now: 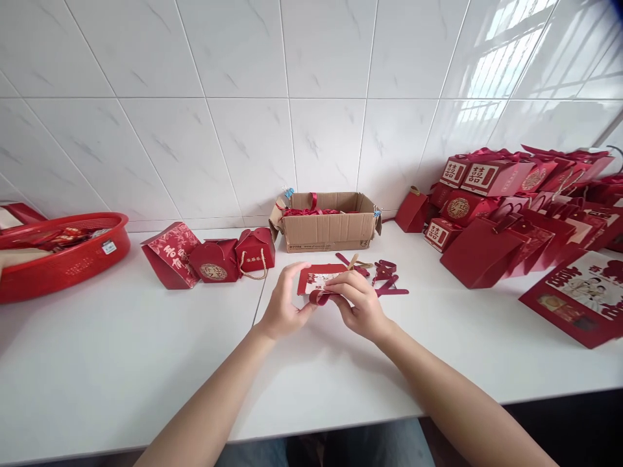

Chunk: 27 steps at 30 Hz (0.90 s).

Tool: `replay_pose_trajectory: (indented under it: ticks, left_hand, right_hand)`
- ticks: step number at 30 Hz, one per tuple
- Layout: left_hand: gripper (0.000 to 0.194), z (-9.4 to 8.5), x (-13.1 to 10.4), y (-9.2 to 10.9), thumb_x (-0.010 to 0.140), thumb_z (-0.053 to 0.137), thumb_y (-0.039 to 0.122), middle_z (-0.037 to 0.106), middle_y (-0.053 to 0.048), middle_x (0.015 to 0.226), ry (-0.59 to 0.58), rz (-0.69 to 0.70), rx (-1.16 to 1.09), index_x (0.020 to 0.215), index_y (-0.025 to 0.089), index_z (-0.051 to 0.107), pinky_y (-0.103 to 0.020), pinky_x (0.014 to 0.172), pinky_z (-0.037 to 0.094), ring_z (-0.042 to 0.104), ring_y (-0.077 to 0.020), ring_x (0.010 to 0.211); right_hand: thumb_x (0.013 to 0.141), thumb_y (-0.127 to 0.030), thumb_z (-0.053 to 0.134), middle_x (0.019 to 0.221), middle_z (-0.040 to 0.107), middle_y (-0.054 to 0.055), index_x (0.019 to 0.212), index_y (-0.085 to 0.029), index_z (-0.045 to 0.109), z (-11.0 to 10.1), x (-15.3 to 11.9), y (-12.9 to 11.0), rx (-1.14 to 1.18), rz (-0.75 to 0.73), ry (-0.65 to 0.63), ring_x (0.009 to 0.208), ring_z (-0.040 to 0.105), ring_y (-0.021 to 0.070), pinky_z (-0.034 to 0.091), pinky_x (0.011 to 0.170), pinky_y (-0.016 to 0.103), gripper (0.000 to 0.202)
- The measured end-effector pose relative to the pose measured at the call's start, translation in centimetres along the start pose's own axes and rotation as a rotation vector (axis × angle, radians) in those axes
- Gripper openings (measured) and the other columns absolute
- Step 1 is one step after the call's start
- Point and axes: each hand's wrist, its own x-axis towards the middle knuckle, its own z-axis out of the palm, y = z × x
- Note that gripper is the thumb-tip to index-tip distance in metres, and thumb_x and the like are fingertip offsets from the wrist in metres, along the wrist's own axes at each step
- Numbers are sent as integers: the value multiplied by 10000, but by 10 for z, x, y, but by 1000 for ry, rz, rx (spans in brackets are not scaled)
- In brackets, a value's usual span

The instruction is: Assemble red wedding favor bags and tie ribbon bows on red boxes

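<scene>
The right hand (361,306) pinches a curled red strip (318,297) at near centre, apparently to preserve its loop; the left hand (283,306), fingers spread, seemingly braces it by thumb. A printed red piece (315,279) lies just beyond; loose strips (392,292) lie right, presumably for reach.

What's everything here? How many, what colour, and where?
wall: one, white, back
table: one, white, below
basket: one, red, far left
cardboard box: one, brown, back
ribbons: several, red, inside it
clips: two, blue, box ends
small boxes: three, red, left of cardboard box
gift boxes and bags: many, red and pink, right
card: one, red and white, middle
loose strips: several, dark red and gold, near card
held strip: one, dark red, in right fingers
trousers: one pair, blue, bottom
left fingers: one hand's, bare, left
right fingers: one hand's, bare, right
</scene>
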Motion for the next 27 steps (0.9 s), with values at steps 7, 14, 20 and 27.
replay_pose_trajectory:
  ticks: [7, 14, 20, 27]
  left_hand:
    - [745, 4, -2, -24, 693, 755, 337, 498, -142, 1298, -98, -98, 18, 1322, 236, 368, -489, 972, 454, 512, -308, 1201]
    - [587, 2, -3, -28, 687, 754, 343, 594, -122, 1159, -111, -260, -130, 1186, 200, 481, -455, 922, 482, 593, -287, 1069]
    - [494, 2, 0, -22, 762, 687, 432, 627, -112, 1170, 66, -481, -425, 1150, 183, 511, -416, 941, 486, 603, -263, 1082]
    - [492, 1, 1, -24, 749, 698, 444, 645, -101, 1171, 107, -608, -549, 1133, 170, 557, -424, 953, 490, 611, -265, 1083]
  right_hand:
    - [842, -114, 550, 928, 673, 80, 1027, -233, 630, -12, 6, 0, 75, -24, 74, 885, 655, 217, 557, 735, 387, 234]
    - [804, -297, 682, 1163, 630, 100, 1276, -278, 502, -8, 1, 12, 200, 302, 132, 1058, 620, 237, 539, 884, 424, 505]
    - [745, -449, 725, 1410, 434, 130, 1417, -324, 301, -1, -7, 35, 571, 782, -32, 1268, 485, 250, 469, 1000, 488, 805]
    - [768, -421, 711, 1354, 518, 105, 1411, -334, 348, -6, -5, 35, 753, 808, -285, 1223, 536, 249, 505, 962, 479, 743]
